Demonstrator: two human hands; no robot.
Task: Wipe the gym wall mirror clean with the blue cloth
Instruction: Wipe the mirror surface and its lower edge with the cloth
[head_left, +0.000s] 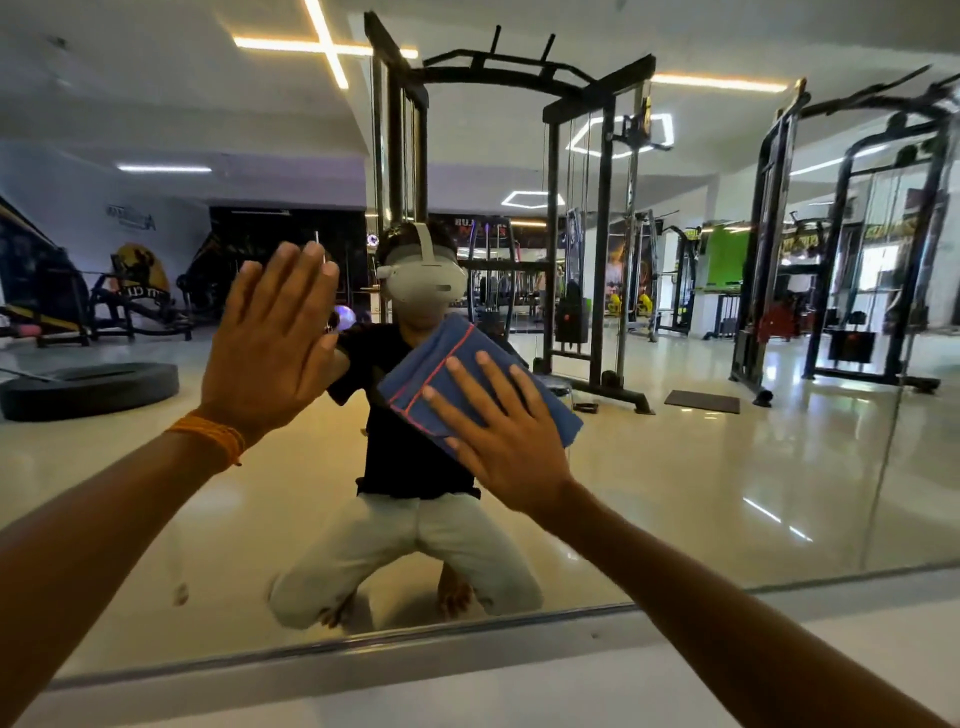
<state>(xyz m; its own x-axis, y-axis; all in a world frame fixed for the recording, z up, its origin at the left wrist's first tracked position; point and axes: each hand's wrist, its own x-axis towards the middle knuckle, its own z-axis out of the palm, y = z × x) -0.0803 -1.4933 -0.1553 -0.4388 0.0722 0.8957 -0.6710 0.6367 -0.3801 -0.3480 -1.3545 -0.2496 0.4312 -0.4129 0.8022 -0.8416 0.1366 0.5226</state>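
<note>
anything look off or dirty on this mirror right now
Yes: a faint smudge sits low on the mirror, left of the reflected knees. The blue cloth, pressed flat under the right hand, is well above it.

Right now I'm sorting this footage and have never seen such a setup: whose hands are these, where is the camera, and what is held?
One picture, from a camera worn on a person's head. It faces a large gym wall mirror, so the kneeling figure in the white headset is that person's own reflection. The left hand, with an orange thread wristband, lies flat against the glass. The right hand presses a folded blue cloth with red stitching to the mirror with straight, spread fingers; no grip closes round it. The black weight machines are reflections too.
</note>
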